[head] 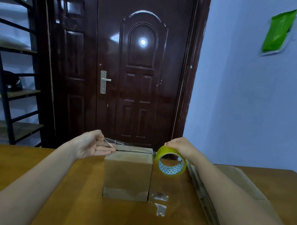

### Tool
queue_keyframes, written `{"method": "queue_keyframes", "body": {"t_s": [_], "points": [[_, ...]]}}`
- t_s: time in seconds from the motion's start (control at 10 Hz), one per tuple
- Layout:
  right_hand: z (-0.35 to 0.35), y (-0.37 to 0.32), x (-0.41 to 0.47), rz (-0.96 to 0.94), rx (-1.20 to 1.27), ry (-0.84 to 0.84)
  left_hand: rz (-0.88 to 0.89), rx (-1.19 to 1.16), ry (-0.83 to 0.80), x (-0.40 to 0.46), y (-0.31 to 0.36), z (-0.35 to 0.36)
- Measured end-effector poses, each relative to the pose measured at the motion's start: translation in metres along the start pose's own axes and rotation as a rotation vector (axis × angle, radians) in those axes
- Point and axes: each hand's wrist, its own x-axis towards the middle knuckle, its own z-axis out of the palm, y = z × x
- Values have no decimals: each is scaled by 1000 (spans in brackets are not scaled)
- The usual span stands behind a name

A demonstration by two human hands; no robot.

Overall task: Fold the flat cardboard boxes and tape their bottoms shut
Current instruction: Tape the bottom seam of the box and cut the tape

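Stretching a clear strip of tape across the top of the folded box, I had the two hands well apart, one on each side of it. My left hand pinched the free end of the strip between thumb and fingertips, just beyond the box's left edge, with the other fingers lying open beneath. My right hand was clamped over the top of the yellow tape roll, which hung just beside the box's upper right corner. The box stood in the middle of the worktop, its closed flaps facing up and the seam between them running left to right under the strip.

I judged the strip was not yet pressed down, and that was where it could go wrong. Held that taut and thin, it might twist and stick to itself, or land askew of the seam and leave the flaps free to spring open. With neither hand on the box, a tug from the roll could drag or tip it.

Scraps of used tape lay stuck to the worktop by the box's near right corner, and could catch the box if it slid. The stack of flat cardboard waited under my right forearm, which might nudge it.
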Motion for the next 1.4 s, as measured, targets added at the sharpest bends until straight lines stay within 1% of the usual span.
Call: {"method": "queue_keyframes", "body": {"t_s": [0.2,0.3,0.4,0.5,0.7,0.8,0.9,1.0,1.1,1.2,1.3,1.4], "points": [[-3,5,0,-4,69,55,24,-1,8,-8,-1,4],[-9,2,1,2,128,71,-18,-5,23,7,-4,-4],[-10,1,2,7,134,77,-20,0,12,13,-5,-7],[-6,7,3,6,85,51,-16,44,28,12,-4,-7],[10,23,1,18,118,22,20,77,56,-11,0,6],[10,24,3,18,90,-11,37,98,70,-12,2,9],[10,23,2,6,49,-22,46,147,78,-5,2,5],[12,26,2,-3,42,-30,53,253,110,6,4,-1],[12,27,3,-11,41,-26,51,345,85,5,8,0],[12,27,5,-18,34,-35,76,452,116,5,9,-2],[11,27,6,-22,8,-30,105,522,161,9,7,-3],[11,26,6,-27,-10,-30,106,530,168,12,4,-6]]}}
